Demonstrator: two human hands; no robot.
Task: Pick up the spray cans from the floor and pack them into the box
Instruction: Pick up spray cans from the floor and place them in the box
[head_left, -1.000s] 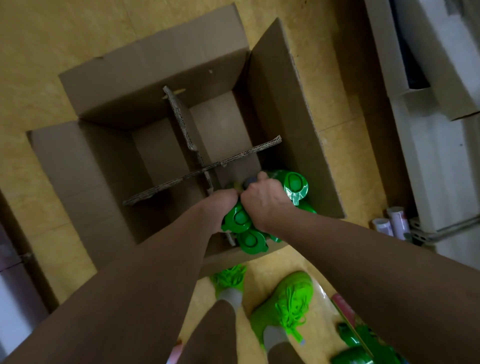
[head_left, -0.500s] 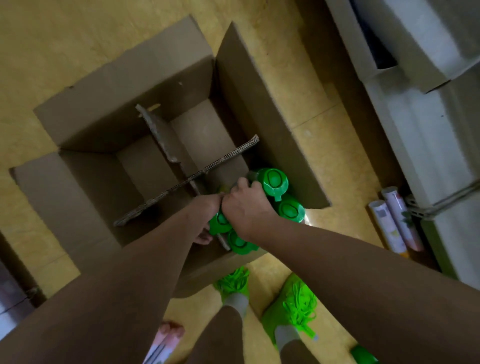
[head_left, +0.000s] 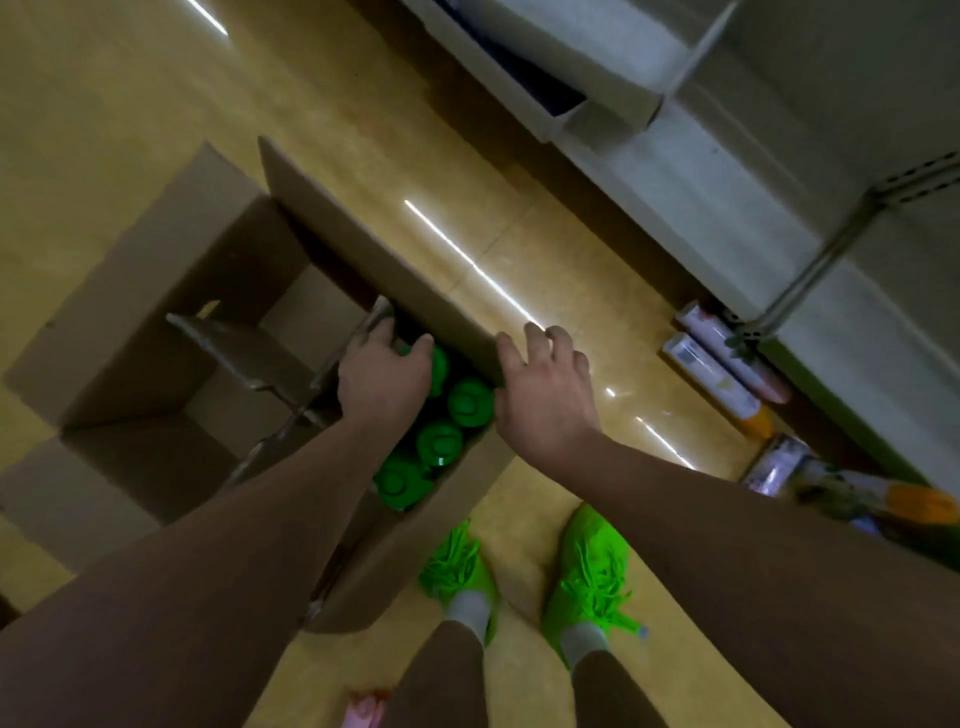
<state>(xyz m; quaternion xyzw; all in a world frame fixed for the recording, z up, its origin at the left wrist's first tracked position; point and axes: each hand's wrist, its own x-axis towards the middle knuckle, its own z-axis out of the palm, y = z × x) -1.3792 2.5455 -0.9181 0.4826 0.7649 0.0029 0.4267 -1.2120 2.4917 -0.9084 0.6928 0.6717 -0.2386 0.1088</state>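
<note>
Head view, looking down past your forearms. The yellow floor (head_left: 545, 249) fills most of the frame, crossed by bright streaks of reflected light. A pale shelving unit (head_left: 779, 156) runs along the upper right, its top cut off by the frame edge. The open cardboard box (head_left: 171, 312) stands at left, its raised right flap (head_left: 374, 260) between your two hands; a cardboard divider (head_left: 244, 353) splits the interior, and your left arm hides the near compartments. Your right hand (head_left: 545, 395) hangs outside the flap, fingers spread and loosely bent, gripping nothing. Your left hand (head_left: 382, 374) reaches into the near right compartment with its fingers curled down over a green cap; whether it grips that can cannot be told. Four green-capped spray cans (head_left: 441, 441) stand upright there, tightly packed. More cans (head_left: 722, 364) lie on the floor at the foot of the shelving, their labels blurred. A blurred heap (head_left: 852, 493) at far right is hard to make out.
</note>
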